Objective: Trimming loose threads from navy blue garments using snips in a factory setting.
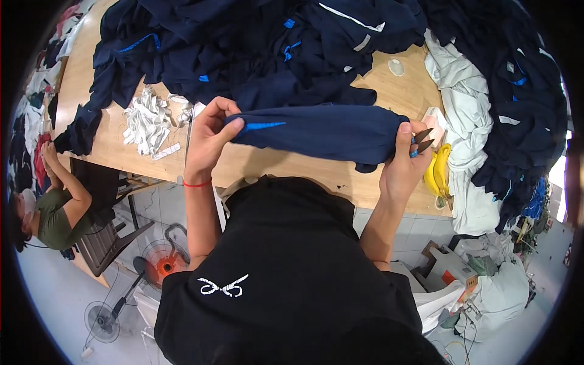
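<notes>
A navy piece of fabric, sleeve-like in shape, is stretched sideways above the table between my two hands. A bright blue wedge shows at its left end. My left hand, with a red string round the wrist, pinches that end between thumb and fingers. The opposite end is gripped by my right hand, which also holds thread snips, their dark blades pointing outward to the right. The fingers behind the cloth are partly hidden.
Navy garments are heaped across the far side of the wooden table. White strips lie at the left; bananas and white cloth are at the right. A co-worker handles fabric at far left, near a fan.
</notes>
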A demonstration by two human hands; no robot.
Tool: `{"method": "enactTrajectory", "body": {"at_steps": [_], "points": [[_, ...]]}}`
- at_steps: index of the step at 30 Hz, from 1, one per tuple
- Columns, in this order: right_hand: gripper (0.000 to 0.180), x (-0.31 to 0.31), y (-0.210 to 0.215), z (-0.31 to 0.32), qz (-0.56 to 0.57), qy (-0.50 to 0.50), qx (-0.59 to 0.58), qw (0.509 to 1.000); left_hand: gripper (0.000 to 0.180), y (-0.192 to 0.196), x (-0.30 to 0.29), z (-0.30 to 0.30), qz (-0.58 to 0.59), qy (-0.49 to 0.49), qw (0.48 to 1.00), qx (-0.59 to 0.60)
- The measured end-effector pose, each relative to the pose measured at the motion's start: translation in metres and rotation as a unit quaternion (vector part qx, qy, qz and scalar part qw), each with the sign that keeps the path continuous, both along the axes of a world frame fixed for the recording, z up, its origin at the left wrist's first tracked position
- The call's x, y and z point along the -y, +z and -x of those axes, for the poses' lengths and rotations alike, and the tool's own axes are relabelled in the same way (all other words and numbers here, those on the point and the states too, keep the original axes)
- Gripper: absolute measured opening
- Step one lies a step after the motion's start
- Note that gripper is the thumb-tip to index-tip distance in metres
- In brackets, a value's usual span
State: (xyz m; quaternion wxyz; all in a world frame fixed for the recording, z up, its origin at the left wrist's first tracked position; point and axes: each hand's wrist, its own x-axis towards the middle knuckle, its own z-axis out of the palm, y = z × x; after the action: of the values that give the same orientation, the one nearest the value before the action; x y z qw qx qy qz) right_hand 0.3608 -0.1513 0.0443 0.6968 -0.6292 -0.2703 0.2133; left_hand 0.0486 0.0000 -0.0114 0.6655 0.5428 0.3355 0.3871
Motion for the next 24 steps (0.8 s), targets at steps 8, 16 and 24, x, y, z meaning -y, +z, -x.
{"method": "enactTrajectory", "body": {"at_steps": [8,16,24], "points": [[0.012,-0.005,0.017,0.004,0.013,-0.006,-0.004,1.000,0.018,0.015,0.000,-0.007,-0.025,0.082,0.996,-0.015],[0.008,-0.001,0.020,0.005,-0.009,0.003,-0.065,0.998,0.024,0.003,-0.011,-0.013,-0.074,0.095,0.983,-0.139],[0.011,-0.009,0.002,-0.017,0.020,-0.056,-0.083,0.995,0.023,0.003,-0.012,-0.032,-0.072,0.094,0.986,-0.119]]}}
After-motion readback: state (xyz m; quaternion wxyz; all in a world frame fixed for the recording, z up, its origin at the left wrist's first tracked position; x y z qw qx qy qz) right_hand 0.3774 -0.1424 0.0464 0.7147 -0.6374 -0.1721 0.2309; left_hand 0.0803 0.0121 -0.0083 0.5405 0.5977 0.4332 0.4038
